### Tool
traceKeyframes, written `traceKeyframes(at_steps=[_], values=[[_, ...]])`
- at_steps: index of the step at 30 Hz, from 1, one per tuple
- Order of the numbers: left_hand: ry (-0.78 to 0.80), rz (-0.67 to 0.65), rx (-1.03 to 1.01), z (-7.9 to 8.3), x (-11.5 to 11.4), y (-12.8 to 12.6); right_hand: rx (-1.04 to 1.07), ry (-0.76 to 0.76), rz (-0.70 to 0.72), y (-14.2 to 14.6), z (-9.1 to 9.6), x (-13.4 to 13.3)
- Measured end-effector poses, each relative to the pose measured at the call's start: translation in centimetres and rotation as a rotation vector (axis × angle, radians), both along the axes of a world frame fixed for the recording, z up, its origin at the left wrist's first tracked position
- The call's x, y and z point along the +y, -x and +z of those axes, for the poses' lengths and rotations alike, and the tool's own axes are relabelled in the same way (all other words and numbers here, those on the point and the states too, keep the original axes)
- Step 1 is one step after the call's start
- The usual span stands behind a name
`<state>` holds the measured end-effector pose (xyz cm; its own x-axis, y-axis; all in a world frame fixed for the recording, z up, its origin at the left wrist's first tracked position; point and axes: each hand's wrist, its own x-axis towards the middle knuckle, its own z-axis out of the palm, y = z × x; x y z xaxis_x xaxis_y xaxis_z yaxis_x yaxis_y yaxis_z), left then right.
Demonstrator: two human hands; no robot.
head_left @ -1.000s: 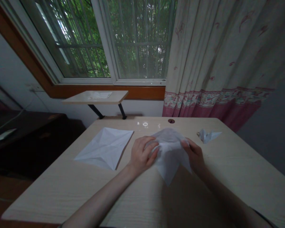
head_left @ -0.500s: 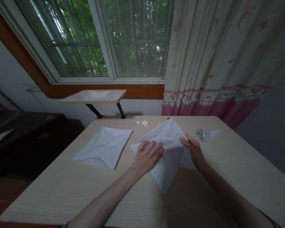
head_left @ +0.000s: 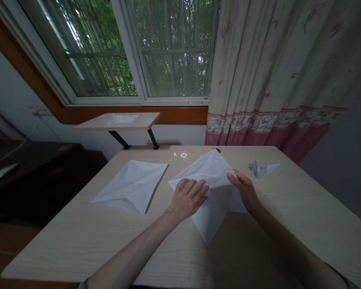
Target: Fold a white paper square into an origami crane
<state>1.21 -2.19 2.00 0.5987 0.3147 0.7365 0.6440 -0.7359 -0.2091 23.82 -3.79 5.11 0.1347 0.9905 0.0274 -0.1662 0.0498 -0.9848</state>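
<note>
Part of the white paper sheet (head_left: 214,208) is hidden under your hands, there at the middle of the tabletop (head_left: 78,245)! A creased sheet (head_left: 130,186) lies left of it, a small folded paper figure (head_left: 262,169) to the right, a curtain (head_left: 273,68) beyond. Your left fingers (head_left: 195,188) lie open on top; your right fingers (head_left: 237,180) touch its right side, pinching or not, can't tell.

A big sheet of white paper (head_left: 216,200) sits on the counter (head_left: 78,241). It is thin and has lots of fold lines. It comes to sharp points at top and bottom, and its middle puffs up, not flat.
</note>
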Motion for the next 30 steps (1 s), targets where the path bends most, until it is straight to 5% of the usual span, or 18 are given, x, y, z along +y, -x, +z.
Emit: traceKeyframes(at_steps=[13, 30], values=[[-0.068, -0.004, -0.056, 0.0, -0.1, 0.1, -0.057, -0.043, 0.001, 0.0, 0.1, -0.2], [0.297, -0.064, 0.104, -0.9, 0.5, -0.2, -0.167, 0.015, 0.184, -0.6, -0.7, 1.9]])
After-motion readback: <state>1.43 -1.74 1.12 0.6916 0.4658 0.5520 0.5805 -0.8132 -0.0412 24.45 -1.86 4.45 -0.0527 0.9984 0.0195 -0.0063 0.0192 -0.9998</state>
